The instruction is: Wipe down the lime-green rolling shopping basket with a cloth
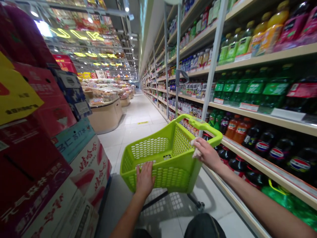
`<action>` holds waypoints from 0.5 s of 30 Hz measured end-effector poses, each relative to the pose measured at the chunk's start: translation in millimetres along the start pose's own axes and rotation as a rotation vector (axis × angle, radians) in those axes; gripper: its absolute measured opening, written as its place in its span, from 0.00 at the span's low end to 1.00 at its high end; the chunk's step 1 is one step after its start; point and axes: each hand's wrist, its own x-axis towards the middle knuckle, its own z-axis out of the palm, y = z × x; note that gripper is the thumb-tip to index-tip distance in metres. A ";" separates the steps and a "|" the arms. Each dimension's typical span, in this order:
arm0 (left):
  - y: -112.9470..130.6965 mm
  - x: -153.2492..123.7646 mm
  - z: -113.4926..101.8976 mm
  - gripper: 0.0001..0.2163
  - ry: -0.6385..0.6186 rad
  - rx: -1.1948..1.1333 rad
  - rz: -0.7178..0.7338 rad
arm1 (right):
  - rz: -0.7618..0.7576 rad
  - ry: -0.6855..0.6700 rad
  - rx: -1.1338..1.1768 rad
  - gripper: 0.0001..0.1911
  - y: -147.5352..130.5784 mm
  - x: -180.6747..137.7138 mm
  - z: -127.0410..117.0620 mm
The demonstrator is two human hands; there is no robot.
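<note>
In the aisle ahead of me stands a lime-green plastic shopping cart [170, 177], side-on, its basket empty apart from a small dark label on the floor of it. My left hand [145, 178] is on the near side wall, fingertips over the rim as it grips the cart. A crumpled white cloth or tissue [196, 150] is pinched in my right hand [205, 152], pressed against the rim below the cart's handle [210, 130]. My right fingers partly hide the cloth.
Shelves of bottled drinks [262, 82] run along the right, close to the cart. Stacked drink cartons [84, 162] stand at the left. Farther off, a rounded display counter [106, 114] borders the white tiled aisle [138, 112]. My knee [204, 226] shows at the bottom.
</note>
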 end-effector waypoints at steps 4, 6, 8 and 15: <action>9.1 -0.1 -0.4 0.25 0.002 -0.006 -0.020 | 0.045 -0.021 0.095 0.24 -40.7 -1.1 17.3; 11.2 -0.2 -2.0 0.25 -0.010 -0.008 -0.001 | 0.023 -0.107 0.141 0.24 -73.6 4.3 36.3; 11.5 -0.2 -4.2 0.25 -0.025 -0.004 0.021 | 0.008 -0.163 0.140 0.24 -95.3 10.9 51.4; 10.2 0.3 -8.5 0.25 -0.060 0.018 0.021 | -0.059 -0.173 0.008 0.17 -31.2 9.2 22.4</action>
